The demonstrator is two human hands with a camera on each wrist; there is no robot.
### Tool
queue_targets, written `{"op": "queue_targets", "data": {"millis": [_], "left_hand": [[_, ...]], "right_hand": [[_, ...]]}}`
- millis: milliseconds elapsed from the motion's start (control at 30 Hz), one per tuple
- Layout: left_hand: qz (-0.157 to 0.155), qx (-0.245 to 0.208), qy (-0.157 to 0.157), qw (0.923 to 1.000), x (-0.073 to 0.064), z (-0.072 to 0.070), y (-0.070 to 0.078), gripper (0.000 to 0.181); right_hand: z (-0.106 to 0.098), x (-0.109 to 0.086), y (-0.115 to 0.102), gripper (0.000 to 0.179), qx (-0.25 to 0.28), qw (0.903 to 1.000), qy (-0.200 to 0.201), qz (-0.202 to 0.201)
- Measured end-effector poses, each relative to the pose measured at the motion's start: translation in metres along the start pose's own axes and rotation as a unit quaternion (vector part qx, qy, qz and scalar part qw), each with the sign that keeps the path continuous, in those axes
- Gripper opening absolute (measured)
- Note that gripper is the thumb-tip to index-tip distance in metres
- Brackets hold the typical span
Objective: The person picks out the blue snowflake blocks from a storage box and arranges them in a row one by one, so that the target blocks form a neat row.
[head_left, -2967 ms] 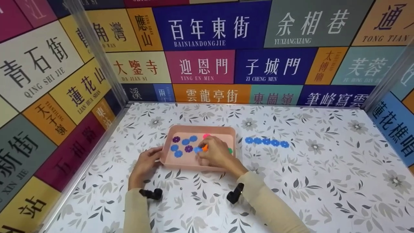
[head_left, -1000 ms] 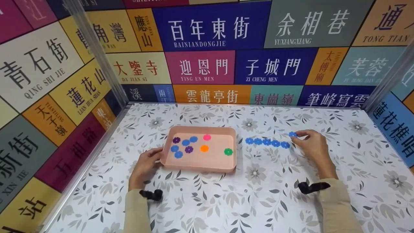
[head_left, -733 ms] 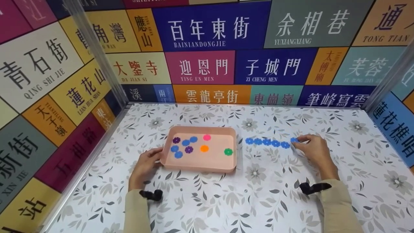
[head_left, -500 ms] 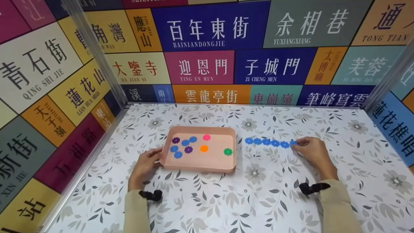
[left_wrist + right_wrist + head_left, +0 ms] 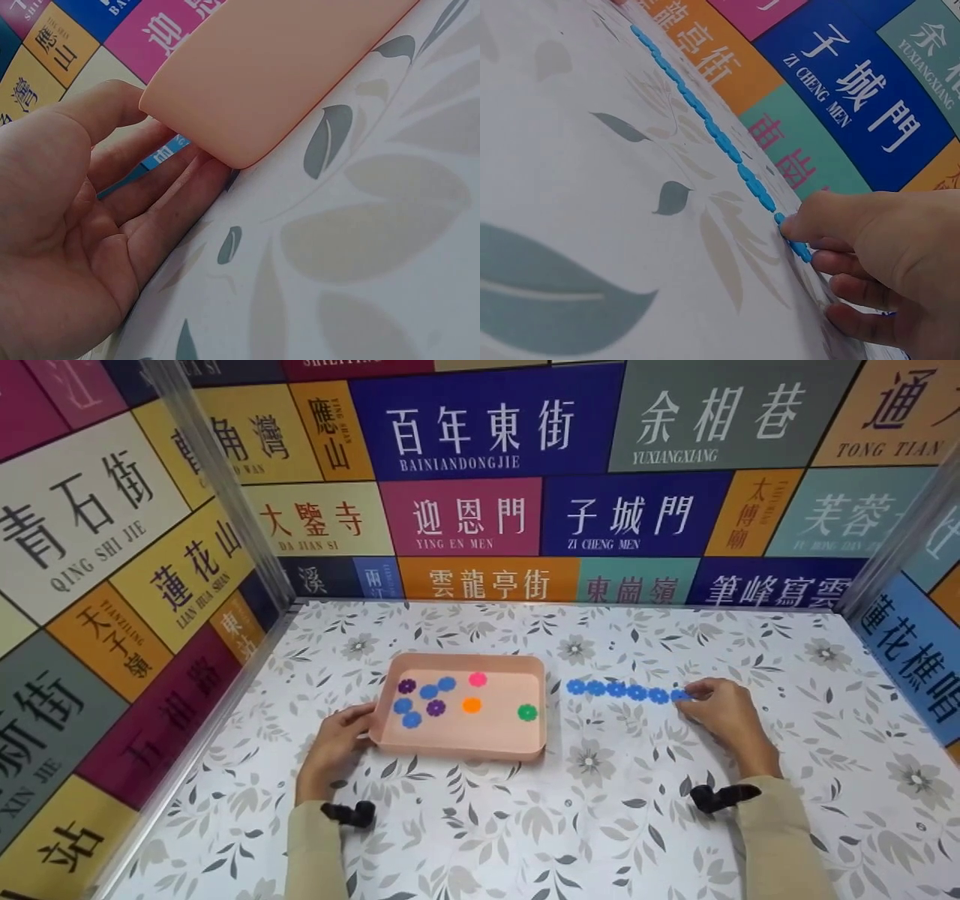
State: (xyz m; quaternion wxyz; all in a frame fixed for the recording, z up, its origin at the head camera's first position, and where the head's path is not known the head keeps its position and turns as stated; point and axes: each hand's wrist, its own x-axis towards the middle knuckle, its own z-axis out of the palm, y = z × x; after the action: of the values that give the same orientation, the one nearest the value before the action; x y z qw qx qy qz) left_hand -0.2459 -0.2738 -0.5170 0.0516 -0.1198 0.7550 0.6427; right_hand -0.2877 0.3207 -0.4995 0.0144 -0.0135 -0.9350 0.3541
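Note:
My right hand pinches a blue flower-shaped disc between thumb and fingertips, down at the right end of a row of several like blue discs. In the right wrist view the held disc lies nearly flat, close beyond the end of the row. My left hand holds the left side of a pink tray. In the left wrist view its thumb is at the rim of the tray and its fingers reach the lower edge.
Inside the tray lie several blue discs, two purple ones, a pink one, an orange one and a green one. A floral-patterned cloth covers the table. Walls with street-name panels stand behind and at the sides.
My right hand has taken a blue disc from the tray, carried it right and lowered it to the row's right end. The left hand has stayed at the tray.

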Motion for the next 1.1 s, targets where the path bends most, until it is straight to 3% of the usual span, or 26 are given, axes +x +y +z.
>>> {"op": "queue_targets", "data": {"millis": [300, 567, 700, 900, 1100], "left_hand": [[-0.014, 0.017, 0.008, 0.9997, 0.0, 0.001, 0.001, 0.041], [0.002, 0.022, 0.002, 0.9998, 0.0, 0.0, 0.001, 0.041], [-0.008, 0.024, 0.001, 0.9997, -0.001, 0.0, 0.002, 0.042], [-0.01, 0.014, 0.0, 0.9998, -0.001, 0.0, 0.003, 0.043], [-0.003, 0.011, 0.002, 0.9999, 0.0, 0.001, 0.002, 0.042]], "right_hand": [[-0.001, -0.002, 0.0, 0.047, 0.009, 0.9998, -0.015, -0.005], [-0.003, -0.003, -0.001, 0.05, 0.003, 0.9998, -0.02, -0.006], [-0.005, -0.004, -0.006, 0.055, 0.012, 0.9996, -0.024, -0.004], [-0.011, -0.003, -0.017, 0.064, 0.012, 0.9996, -0.025, -0.008], [-0.015, -0.005, -0.043, 0.068, 0.026, 0.999, -0.028, -0.024]]}}
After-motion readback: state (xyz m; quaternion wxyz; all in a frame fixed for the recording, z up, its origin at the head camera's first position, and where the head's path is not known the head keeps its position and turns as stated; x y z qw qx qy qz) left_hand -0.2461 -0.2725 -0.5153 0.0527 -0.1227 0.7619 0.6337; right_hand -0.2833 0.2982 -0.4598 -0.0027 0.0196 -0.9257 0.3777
